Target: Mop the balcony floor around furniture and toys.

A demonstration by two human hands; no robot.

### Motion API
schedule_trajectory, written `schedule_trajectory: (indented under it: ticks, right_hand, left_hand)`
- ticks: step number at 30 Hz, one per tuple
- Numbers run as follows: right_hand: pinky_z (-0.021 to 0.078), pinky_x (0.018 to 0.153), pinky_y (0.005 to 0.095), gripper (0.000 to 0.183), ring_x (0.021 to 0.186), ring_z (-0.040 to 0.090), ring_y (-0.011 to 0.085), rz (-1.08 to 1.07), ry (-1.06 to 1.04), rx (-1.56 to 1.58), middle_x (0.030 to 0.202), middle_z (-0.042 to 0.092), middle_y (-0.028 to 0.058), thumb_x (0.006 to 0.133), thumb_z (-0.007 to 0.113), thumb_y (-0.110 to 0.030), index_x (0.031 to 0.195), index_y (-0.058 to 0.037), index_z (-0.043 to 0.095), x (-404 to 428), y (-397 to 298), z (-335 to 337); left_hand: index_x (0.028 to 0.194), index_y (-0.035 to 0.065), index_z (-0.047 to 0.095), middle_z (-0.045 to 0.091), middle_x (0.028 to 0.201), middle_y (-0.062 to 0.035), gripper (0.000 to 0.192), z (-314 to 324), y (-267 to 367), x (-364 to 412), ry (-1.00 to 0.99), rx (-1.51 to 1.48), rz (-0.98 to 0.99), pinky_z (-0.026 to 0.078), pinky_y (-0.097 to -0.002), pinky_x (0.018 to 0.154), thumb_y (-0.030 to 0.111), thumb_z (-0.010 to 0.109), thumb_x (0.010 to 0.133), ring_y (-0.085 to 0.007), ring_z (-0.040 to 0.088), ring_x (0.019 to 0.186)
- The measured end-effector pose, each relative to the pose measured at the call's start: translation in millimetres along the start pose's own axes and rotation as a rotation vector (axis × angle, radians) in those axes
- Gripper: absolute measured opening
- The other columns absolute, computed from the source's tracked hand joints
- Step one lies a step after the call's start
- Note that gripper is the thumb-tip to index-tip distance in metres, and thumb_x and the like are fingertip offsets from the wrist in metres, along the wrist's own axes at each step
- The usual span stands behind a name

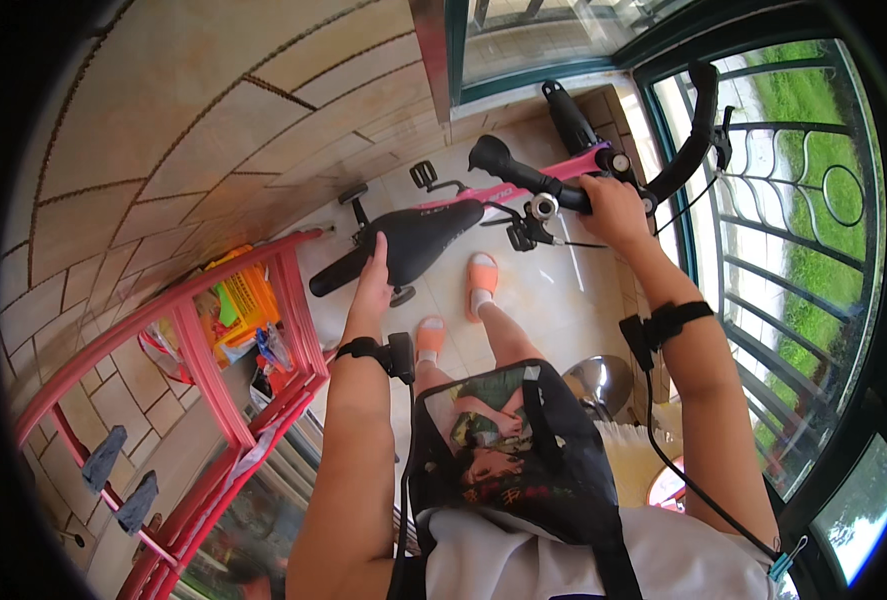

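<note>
A pink child's bicycle (509, 187) with small stabiliser wheels stands before me on a tiled floor. My right hand (617, 211) is wrapped around the middle of its black handlebar (574, 196), close to the stem. Beside that hand sits a round silver bell (543, 206). My left hand (373, 283) rests against the side of the black saddle (421, 238), thumb up along its edge; the fingers are hidden beneath it. The black rear mudguard (336, 276) lies just beyond the left hand, and a pedal (424, 175) shows past the frame.
A red metal rack (188, 330) with bagged goods stands at the left by a tiled wall (210, 135). Barred windows (788, 187) line the right. A shiny metal bowl-like object (601, 381) is near my right leg. My feet wear orange slippers (482, 277).
</note>
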State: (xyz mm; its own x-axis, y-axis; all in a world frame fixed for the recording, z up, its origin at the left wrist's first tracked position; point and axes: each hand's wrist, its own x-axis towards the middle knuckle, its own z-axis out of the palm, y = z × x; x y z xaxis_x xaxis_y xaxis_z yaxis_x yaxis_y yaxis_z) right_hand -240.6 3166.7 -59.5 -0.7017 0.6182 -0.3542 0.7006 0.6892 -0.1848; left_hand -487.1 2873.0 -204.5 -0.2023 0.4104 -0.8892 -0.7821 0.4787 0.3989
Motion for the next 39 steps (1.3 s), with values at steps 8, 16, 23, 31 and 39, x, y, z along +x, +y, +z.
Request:
schedule_trajectory:
  ticks: [8, 16, 23, 31, 39]
  right_hand:
    - [0.0410, 0.075, 0.0369, 0.020, 0.088, 0.055, 0.0259, -0.064, -0.148, -0.008, 0.081, 0.058, 0.0073, 0.064, 0.060, -0.002, 0.081, -0.0108, 0.059, -73.6, 11.1, 1.2]
    - [0.0394, 0.075, 0.0337, 0.014, 0.084, 0.056, 0.0234, -0.227, -0.101, -0.079, 0.073, 0.057, 0.0043, 0.064, 0.056, -0.001, 0.072, -0.0123, 0.060, -158.3, 2.3, 6.9]
    - [0.0388, 0.081, 0.0325, 0.018, 0.087, 0.055, 0.0213, -0.089, 0.061, -0.044, 0.076, 0.058, 0.0030, 0.062, 0.058, 0.000, 0.073, -0.0137, 0.061, -263.0, -20.2, 33.4]
    - [0.0377, 0.085, 0.0321, 0.013, 0.087, 0.054, 0.0217, 0.173, -0.059, -0.023, 0.075, 0.056, 0.0031, 0.069, 0.055, -0.006, 0.076, -0.0142, 0.060, -373.2, -56.3, 74.9]
    - [0.0370, 0.076, 0.0303, 0.010, 0.080, 0.056, 0.0158, 0.255, -0.034, -0.075, 0.069, 0.058, -0.0023, 0.072, 0.054, -0.015, 0.070, -0.0211, 0.062, -462.6, -105.0, 136.3]
  left_hand:
    - [0.140, 0.0001, 0.008, 0.017, 0.145, -0.0118, 0.113, 6.0, -44.7, -32.3, 0.126, 0.035, -0.095, 0.017, -0.0362, 0.107, 0.070, 0.058, 0.067, -0.0215, 0.020, 0.132]
    - [0.130, -0.0045, 0.034, 0.040, 0.132, -0.0111, 0.082, -17.8, -61.1, -77.6, 0.104, 0.004, 0.000, 0.031, -0.0308, 0.100, 0.056, 0.056, 0.079, -0.0205, 0.041, 0.119]
    - [0.121, 0.0013, 0.047, 0.052, 0.122, -0.0070, 0.067, -25.7, -78.7, -96.1, -0.002, 0.045, -0.080, 0.038, -0.0300, 0.096, 0.055, 0.050, 0.082, -0.0202, 0.051, 0.109]
    - [0.124, 0.0065, 0.046, 0.050, 0.125, -0.0063, 0.067, -22.7, -95.7, -97.1, -0.068, 0.255, -0.119, 0.035, -0.0304, 0.098, 0.059, 0.045, 0.083, -0.0194, 0.049, 0.113]
    - [0.118, 0.0046, 0.049, 0.053, 0.120, -0.0093, 0.060, -9.3, -105.1, -106.2, -0.059, 0.458, -0.037, 0.037, -0.0315, 0.095, 0.051, 0.050, 0.080, -0.0215, 0.052, 0.108]
